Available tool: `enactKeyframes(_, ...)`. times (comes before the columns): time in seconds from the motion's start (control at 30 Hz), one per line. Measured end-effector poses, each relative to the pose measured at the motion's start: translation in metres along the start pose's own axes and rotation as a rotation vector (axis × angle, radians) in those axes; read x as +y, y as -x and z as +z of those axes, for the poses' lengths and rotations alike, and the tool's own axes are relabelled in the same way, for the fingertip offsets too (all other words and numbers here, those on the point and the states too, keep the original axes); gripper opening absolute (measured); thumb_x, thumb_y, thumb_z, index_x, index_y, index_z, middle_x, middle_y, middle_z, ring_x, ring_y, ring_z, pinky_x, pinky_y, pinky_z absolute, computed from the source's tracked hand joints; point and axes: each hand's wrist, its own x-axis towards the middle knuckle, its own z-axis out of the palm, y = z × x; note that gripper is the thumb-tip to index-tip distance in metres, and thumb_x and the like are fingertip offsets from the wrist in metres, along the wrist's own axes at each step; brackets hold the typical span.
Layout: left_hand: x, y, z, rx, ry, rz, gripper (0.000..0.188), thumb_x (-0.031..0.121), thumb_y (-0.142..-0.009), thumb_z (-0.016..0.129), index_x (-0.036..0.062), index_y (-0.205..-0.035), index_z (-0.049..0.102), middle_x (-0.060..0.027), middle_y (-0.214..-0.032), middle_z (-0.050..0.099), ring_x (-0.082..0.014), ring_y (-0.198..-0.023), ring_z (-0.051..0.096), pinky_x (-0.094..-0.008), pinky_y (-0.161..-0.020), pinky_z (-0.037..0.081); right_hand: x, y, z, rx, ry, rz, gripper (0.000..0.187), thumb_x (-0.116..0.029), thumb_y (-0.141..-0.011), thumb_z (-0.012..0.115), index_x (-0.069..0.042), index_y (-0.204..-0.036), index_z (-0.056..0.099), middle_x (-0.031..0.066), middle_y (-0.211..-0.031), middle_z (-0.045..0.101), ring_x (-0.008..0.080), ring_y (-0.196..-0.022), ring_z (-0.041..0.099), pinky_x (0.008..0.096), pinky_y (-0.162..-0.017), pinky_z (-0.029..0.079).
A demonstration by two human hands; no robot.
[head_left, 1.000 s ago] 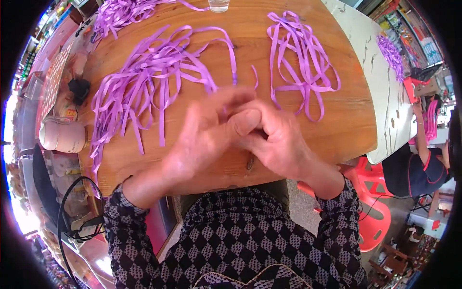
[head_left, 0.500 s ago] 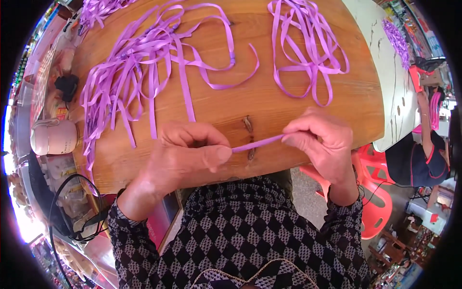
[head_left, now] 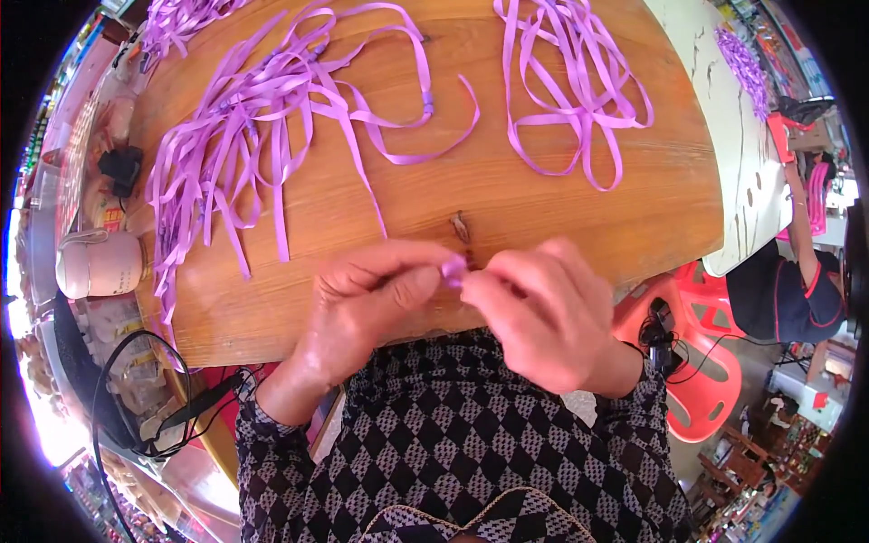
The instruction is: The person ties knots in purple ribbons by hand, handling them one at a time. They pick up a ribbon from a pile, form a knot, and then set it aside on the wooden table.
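Near the front edge of the wooden table (head_left: 416, 204), my two hands meet over a short piece of purple ribbon (head_left: 453, 270). Thumb and forefinger of my left hand (head_left: 367, 294) pinch its left side. My right hand (head_left: 548, 312) is closed at its right side, with the fingertips partly hidden behind the knuckles. Only a small folded bit of the ribbon shows between the hands. A tangled heap of long purple ribbons (head_left: 244, 122) lies beyond my left hand, with several ends trailing toward me. Farther right lies a looped bundle of purple ribbons (head_left: 579, 113).
A pink lidded container (head_left: 104, 264) and a black plug-like object (head_left: 120, 167) are at the left, above a black cable (head_left: 98, 407). On the right stand a white marbled table (head_left: 738, 181), a red plastic chair (head_left: 706, 389) and another person in dark clothes (head_left: 783, 294).
My hands have come together. The ribbon stretched between them is now bunched up, and my right hand has moved left and turned knuckles-up.
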Motion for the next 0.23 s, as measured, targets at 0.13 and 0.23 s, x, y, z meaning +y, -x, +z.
enactKeyframes(0.13, -0.0016, 0.0059, -0.001, -0.105, -0.026, -0.075, 0.023, 0.003, -0.077, 0.068, -0.0006, -0.099, 0.063, -0.0009, -0.081, 0.062, -0.0044, -0.071, 0.056, -0.0169, -0.065, 0.045, 0.0037, 0.0006, 0.0016, -0.002, -0.156, 0.103, 0.02, -0.001, -0.062, 0.07, 0.0, -0.08, 0.06, 0.0091, -0.073, 0.055, 0.0213, -0.057, 0.05, 0.0285, -0.046, 0.039)
enactKeyframes(0.23, -0.0064, 0.0042, -0.0038, -0.208, -0.013, -0.051, 0.029, 0.005, -0.079, 0.067, 0.0024, -0.106, 0.06, -0.0015, -0.081, 0.062, -0.0052, -0.071, 0.056, -0.0164, -0.065, 0.044, 0.0045, 0.0041, 0.0066, -0.016, -0.4, 0.256, 0.017, -0.006, -0.07, 0.068, 0.0, -0.084, 0.061, 0.0106, -0.077, 0.057, 0.0235, -0.06, 0.052, 0.0308, -0.051, 0.041)
